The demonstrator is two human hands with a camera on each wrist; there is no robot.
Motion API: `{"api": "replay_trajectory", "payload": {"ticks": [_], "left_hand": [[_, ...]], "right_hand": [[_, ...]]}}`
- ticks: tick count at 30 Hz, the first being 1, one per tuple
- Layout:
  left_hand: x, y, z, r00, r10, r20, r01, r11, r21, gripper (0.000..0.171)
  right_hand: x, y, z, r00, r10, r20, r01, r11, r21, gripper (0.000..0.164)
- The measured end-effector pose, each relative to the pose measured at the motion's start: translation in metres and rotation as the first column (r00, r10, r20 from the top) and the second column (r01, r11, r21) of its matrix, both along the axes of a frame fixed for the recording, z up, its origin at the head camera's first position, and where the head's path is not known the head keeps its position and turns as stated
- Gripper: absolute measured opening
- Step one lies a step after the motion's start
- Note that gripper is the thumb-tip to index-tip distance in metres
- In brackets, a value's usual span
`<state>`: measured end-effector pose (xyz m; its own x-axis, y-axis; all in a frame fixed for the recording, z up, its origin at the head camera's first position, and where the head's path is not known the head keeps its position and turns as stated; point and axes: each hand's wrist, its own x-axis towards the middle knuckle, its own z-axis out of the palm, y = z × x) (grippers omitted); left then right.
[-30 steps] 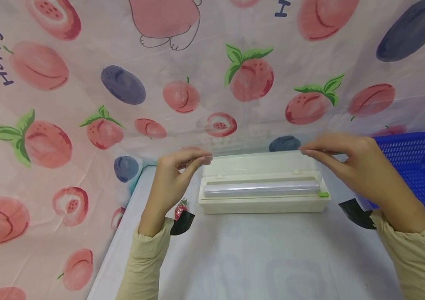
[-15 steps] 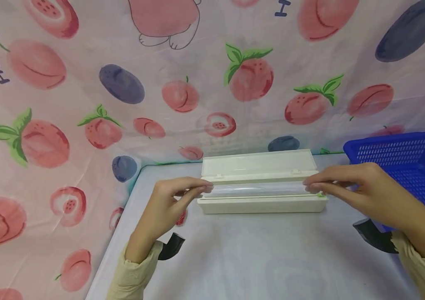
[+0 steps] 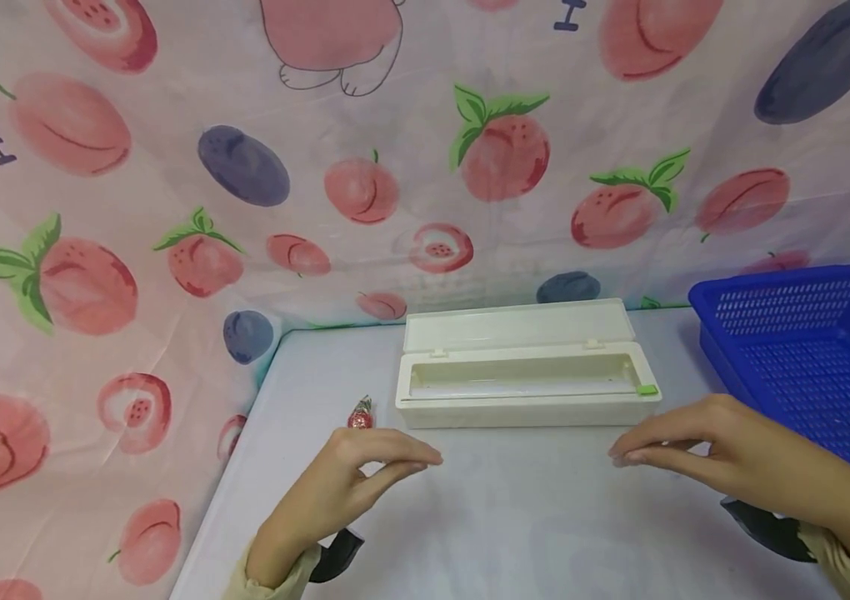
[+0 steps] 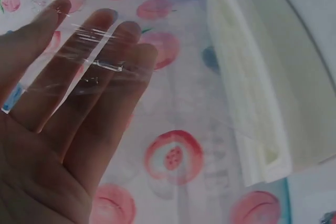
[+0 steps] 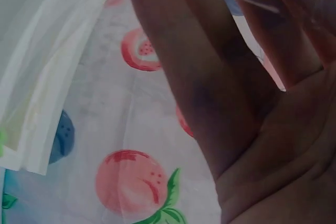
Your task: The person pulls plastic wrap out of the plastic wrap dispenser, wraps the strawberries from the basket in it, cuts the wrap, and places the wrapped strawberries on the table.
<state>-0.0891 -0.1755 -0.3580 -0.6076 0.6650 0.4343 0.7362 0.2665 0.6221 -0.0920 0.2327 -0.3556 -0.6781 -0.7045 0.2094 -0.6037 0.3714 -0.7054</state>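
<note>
My left hand [image 3: 365, 479] pinches one corner of a sheet of clear cling film [image 4: 102, 59]; the film lies creased across its fingers in the left wrist view. Opposite it, my right hand [image 3: 725, 454] holds the other side of the film, which shows shiny at the top of the right wrist view. Both hands hover in front of a long white dispenser box [image 3: 526, 412]. Its lid [image 3: 518, 327] stands raised at the back, and the long slot shows a pale wall and a whitish strip along the bottom. A green tab [image 3: 647, 389] sits at the box's right front corner.
At the right stands a blue plastic basket [image 3: 717, 293] with slotted walls. A small shiny red wrapped thing [image 3: 360, 414] lies left of the box, close behind my left hand. A fruit-print cloth [image 3: 440, 167] hangs along the back and left of the white table [image 3: 515, 525].
Both hands have come down from the lid's top edge, across the box, to its front, still pinching. The whitish roll that showed in the slot is no longer seen there. The box has stayed put.
</note>
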Motion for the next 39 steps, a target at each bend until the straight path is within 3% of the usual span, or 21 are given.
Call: {"api": "replay_trajectory", "payload": {"ticks": [4,9,14,23,28,35,39], "left_hand": [[0.007,0.000,-0.015,0.999,-0.021,0.049,0.023,0.999,-0.036,0.018],[0.016,-0.001,-0.035,0.993,-0.028,0.118,0.038,0.996,-0.084,0.017],[0.024,0.002,-0.059,0.986,-0.014,0.168,0.040,0.988,-0.149,0.015],[0.027,0.003,-0.099,0.981,0.047,0.189,-0.002,0.973,-0.229,0.014],[0.026,0.002,-0.110,0.984,0.054,0.171,-0.005,0.963,-0.271,0.015],[0.028,0.004,-0.123,0.995,0.079,0.058,-0.051,0.926,-0.374,0.015],[0.029,0.007,-0.127,0.991,0.108,0.081,-0.069,0.919,-0.388,0.013]], "right_hand": [[0.004,0.001,-0.013,0.989,0.056,0.137,-0.059,0.998,0.016,0.026],[0.009,-0.001,-0.031,0.976,0.106,0.190,-0.114,0.993,0.035,0.022],[0.015,-0.005,-0.052,0.980,0.129,0.154,-0.141,0.988,0.066,0.017],[0.023,-0.011,-0.093,0.988,0.142,-0.063,-0.135,0.985,0.103,0.012],[0.026,-0.012,-0.107,0.995,0.088,-0.054,-0.080,0.986,0.145,0.011],[0.026,-0.014,-0.123,0.992,0.055,-0.111,-0.038,0.988,0.151,0.010],[0.025,-0.014,-0.132,0.986,0.083,-0.148,-0.065,0.990,0.122,0.010]]}}
